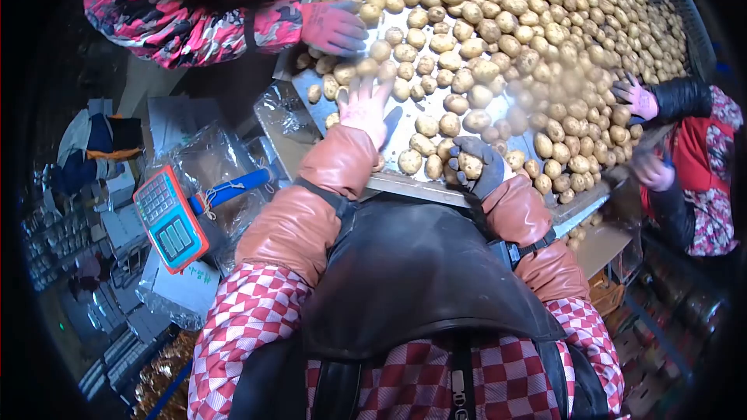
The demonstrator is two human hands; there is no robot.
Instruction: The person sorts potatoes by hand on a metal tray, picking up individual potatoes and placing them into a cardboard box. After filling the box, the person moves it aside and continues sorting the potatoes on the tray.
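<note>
Many potatoes lie spread over a pale metal sorting table in front of me. My left hand, in a pale pink glove with a dark thumb side, rests at the table's left part with its fingers stretched out among loose potatoes. At the near edge, my right hand wears a dark grey glove. Its fingers curl round one potato. Several other potatoes lie between my two hands.
Co-workers' gloved hands reach in at the upper left and right. A digital scale display stands left of me beside a plastic-lined carton. Another carton sits below the table's right edge.
</note>
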